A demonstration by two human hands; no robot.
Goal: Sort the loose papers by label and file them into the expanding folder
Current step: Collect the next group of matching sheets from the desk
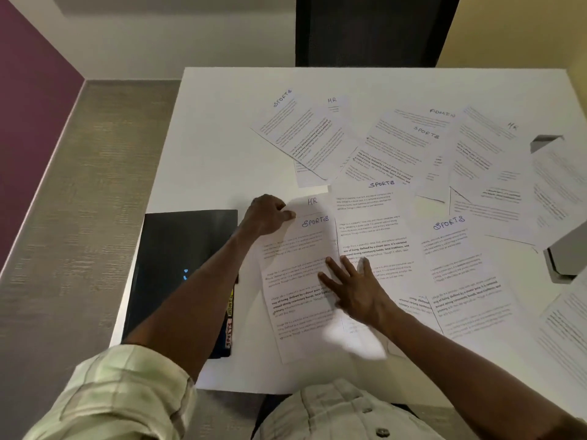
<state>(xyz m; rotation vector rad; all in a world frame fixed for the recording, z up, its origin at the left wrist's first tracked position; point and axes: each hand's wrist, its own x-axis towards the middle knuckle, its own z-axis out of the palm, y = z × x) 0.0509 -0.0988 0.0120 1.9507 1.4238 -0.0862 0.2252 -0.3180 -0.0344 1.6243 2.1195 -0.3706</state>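
Note:
Several printed sheets hand-labelled SPORTS, HR and ADMIN lie spread over the white table (pixel 222 128). A SPORTS sheet (pixel 295 281) lies in front of me on top of an HR sheet (pixel 313 203). My left hand (pixel 268 215) pinches the top left corner of that SPORTS sheet. My right hand (pixel 349 285) lies flat with spread fingers on the sheet's right edge. The black expanding folder (pixel 181 265) lies shut at the table's left, coloured tabs showing along its right edge under my left forearm. More SPORTS sheets (pixel 378 223) (pixel 457 265) lie to the right.
Farther back lie a SPORTS sheet (pixel 295 131), an ADMIN sheet (pixel 441 114) and an HR sheet (pixel 489 144), overlapping. A grey object (pixel 565 255) sits at the right edge, partly under paper. A dark chair back (pixel 374 30) stands behind the table. Carpet lies to the left.

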